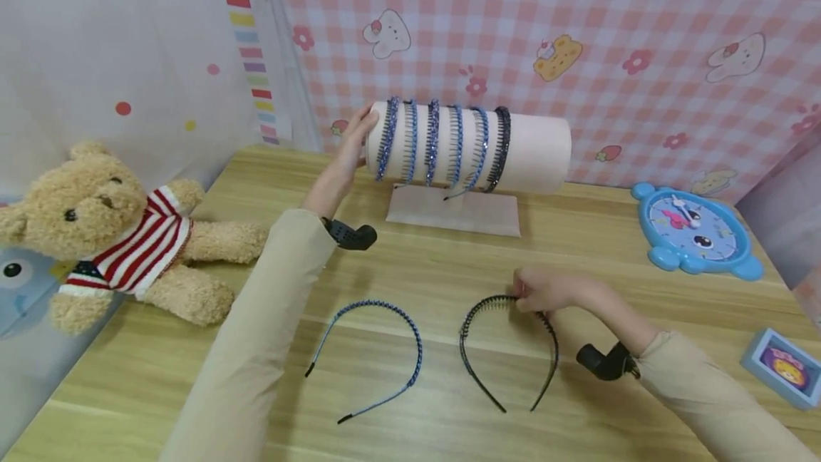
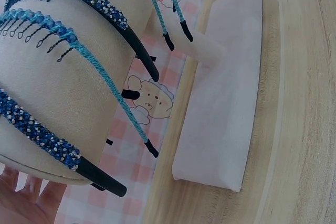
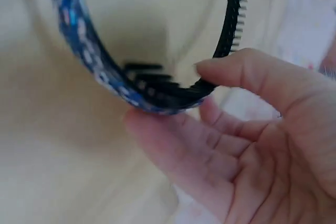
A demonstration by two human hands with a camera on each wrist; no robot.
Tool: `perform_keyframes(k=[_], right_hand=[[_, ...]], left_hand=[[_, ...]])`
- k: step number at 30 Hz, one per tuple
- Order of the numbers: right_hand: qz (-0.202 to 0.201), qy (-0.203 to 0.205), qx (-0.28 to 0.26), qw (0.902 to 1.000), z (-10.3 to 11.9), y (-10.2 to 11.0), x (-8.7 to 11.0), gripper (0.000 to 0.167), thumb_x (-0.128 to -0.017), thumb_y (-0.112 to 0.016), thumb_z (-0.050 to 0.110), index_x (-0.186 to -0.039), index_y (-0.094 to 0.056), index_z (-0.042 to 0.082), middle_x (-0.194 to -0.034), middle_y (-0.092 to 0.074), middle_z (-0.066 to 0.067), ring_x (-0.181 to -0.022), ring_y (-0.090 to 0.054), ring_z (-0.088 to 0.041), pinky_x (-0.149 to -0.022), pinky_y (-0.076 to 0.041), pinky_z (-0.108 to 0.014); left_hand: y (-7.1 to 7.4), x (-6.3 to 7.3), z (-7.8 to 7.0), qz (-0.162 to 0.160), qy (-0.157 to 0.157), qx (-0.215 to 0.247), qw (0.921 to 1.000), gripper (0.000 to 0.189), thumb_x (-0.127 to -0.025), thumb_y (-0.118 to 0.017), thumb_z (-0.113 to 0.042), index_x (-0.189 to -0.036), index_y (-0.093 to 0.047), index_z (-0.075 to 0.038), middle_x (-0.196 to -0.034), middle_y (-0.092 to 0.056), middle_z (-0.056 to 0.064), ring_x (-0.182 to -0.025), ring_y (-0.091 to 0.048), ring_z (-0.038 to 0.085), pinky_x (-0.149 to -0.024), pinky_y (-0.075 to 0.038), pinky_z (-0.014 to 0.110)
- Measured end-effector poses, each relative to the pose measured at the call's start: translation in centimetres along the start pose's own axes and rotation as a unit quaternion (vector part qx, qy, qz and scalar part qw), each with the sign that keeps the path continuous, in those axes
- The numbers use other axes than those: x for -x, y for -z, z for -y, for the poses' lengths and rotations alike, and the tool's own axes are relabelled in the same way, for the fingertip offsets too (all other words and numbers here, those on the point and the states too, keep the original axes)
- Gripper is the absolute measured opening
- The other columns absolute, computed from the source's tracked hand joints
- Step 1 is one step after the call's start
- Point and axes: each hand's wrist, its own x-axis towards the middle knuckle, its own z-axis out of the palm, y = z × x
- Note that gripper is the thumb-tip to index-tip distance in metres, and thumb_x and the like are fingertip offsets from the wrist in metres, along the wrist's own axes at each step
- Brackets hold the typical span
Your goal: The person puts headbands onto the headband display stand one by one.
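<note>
My left hand (image 1: 351, 141) rests against the left end of a pale display roll (image 1: 539, 152) on a low base; in the left wrist view its fingers (image 2: 32, 195) lie straight along the end's edge. Several headbands sit round the roll, among them a blue glittery one (image 1: 388, 140) nearest that hand and a black one (image 1: 500, 150) farthest right. My right hand (image 1: 545, 289) pinches a toothed headband (image 1: 467, 348) between thumb and fingers at its top; the right wrist view shows its blue glittery outer side (image 3: 84, 45). Left of it, a blue wrapped headband (image 1: 420, 344) lies on the table.
A teddy bear (image 1: 137, 234) in a striped shirt lies at the left side of the wooden table (image 1: 359, 262). To the right are a blue toy clock (image 1: 695, 228) and a small blue box (image 1: 782, 369). A pink checked cloth (image 1: 487, 13) hangs behind the roll.
</note>
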Motion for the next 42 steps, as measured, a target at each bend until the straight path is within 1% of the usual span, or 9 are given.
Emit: perform_keyframes(k=[8, 13, 18, 22, 26, 33, 35, 37, 42], right_hand=[[-0.092, -0.053, -0.128, 0.9861, -2.8, 6.3, 3.1, 0.039, -0.086, -0.062, 0.027, -0.106, -0.052, -0.006, -0.082, -0.064, -0.005, -0.07, -0.061, -0.013, -0.064, -0.056, -0.033], [-0.181, -0.084, -0.203, 0.9587, -4.1, 9.1, 4.5, 0.051, -0.088, -0.06, 0.028, -0.123, -0.047, -0.008, -0.086, -0.068, 0.007, -0.075, -0.064, -0.007, -0.072, -0.056, -0.033], [-0.216, -0.112, -0.263, 0.9336, -4.7, 10.3, 5.1, 0.071, -0.089, -0.058, 0.032, -0.139, -0.028, -0.008, -0.084, -0.059, 0.018, -0.074, -0.062, 0.003, -0.077, -0.055, -0.027], [-0.261, -0.113, -0.276, 0.9181, -4.4, 10.8, 5.2, 0.072, -0.09, -0.056, 0.031, -0.14, -0.023, -0.009, -0.077, -0.056, 0.025, -0.071, -0.06, 0.008, -0.075, -0.054, -0.022], [-0.334, -0.101, -0.295, 0.8893, -3.2, 11.1, 4.7, 0.07, -0.088, -0.057, 0.031, -0.138, -0.028, -0.008, -0.071, -0.056, 0.026, -0.069, -0.06, 0.008, -0.072, -0.054, -0.018], [-0.419, -0.069, -0.376, 0.8237, -0.7, 11.8, 3.7, 0.072, -0.08, -0.065, 0.03, -0.137, -0.035, -0.001, -0.076, -0.059, 0.017, -0.067, -0.062, 0.003, -0.066, -0.054, -0.018], [-0.437, -0.054, -0.37, 0.8184, -0.2, 11.9, 3.3, 0.068, -0.08, -0.066, 0.028, -0.135, -0.038, -0.001, -0.076, -0.06, 0.016, -0.067, -0.062, 0.003, -0.064, -0.054, -0.018], [-0.453, -0.048, -0.34, 0.823, 0.1, 11.9, 3.0, 0.062, -0.082, -0.065, 0.027, -0.132, -0.043, -0.002, -0.076, -0.059, 0.017, -0.066, -0.061, 0.004, -0.061, -0.054, -0.017], [-0.462, -0.048, -0.248, 0.8503, 0.0, 12.0, 2.7, 0.058, -0.083, -0.063, 0.031, -0.131, -0.047, 0.002, -0.087, -0.056, 0.01, -0.073, -0.057, 0.002, -0.061, -0.054, -0.016]], left_hand=[[0.0, 0.0, 0.1, 0.001, -0.001, -0.008, 1.0, 0.056, -0.093, -0.035, -0.045, -0.145, -0.021, -0.029, -0.149, -0.027, 0.0, -0.133, -0.027, 0.023, -0.107, -0.025, 0.05], [0.0, 0.0, 0.2, 0.0, -0.003, -0.005, 1.0, 0.056, -0.093, -0.036, -0.045, -0.145, -0.021, -0.029, -0.149, -0.027, 0.0, -0.133, -0.027, 0.023, -0.107, -0.025, 0.05], [0.0, -0.1, 0.2, 0.001, 0.001, 0.0, 1.0, 0.055, -0.093, -0.036, -0.045, -0.145, -0.022, -0.03, -0.148, -0.029, 0.0, -0.132, -0.029, 0.023, -0.107, -0.026, 0.049], [0.0, -0.1, 0.1, -0.002, 0.001, -0.001, 1.0, 0.055, -0.093, -0.036, -0.044, -0.145, -0.023, -0.029, -0.147, -0.03, 0.0, -0.132, -0.029, 0.023, -0.106, -0.027, 0.049], [0.0, -0.1, 0.1, -0.003, -0.001, -0.001, 1.0, 0.055, -0.094, -0.036, -0.043, -0.145, -0.022, -0.028, -0.148, -0.029, 0.0, -0.132, -0.029, 0.023, -0.106, -0.026, 0.05], [-0.1, -0.1, 0.1, 0.001, -0.001, -0.001, 1.0, 0.055, -0.094, -0.035, -0.043, -0.145, -0.022, -0.027, -0.148, -0.029, 0.001, -0.132, -0.029, 0.023, -0.107, -0.026, 0.05], [-0.2, -0.1, 0.1, 0.002, 0.0, -0.002, 1.0, 0.056, -0.094, -0.035, -0.043, -0.145, -0.021, -0.027, -0.148, -0.029, 0.001, -0.132, -0.029, 0.023, -0.106, -0.027, 0.05], [-0.2, 0.0, 0.1, 0.002, 0.001, 0.0, 1.0, 0.056, -0.094, -0.035, -0.043, -0.145, -0.021, -0.026, -0.148, -0.029, 0.001, -0.132, -0.029, 0.023, -0.106, -0.027, 0.05], [-0.1, 0.0, 0.1, -0.002, -0.002, 0.0, 1.0, 0.056, -0.094, -0.035, -0.042, -0.146, -0.021, -0.026, -0.148, -0.028, 0.001, -0.132, -0.028, 0.024, -0.107, -0.026, 0.051]])
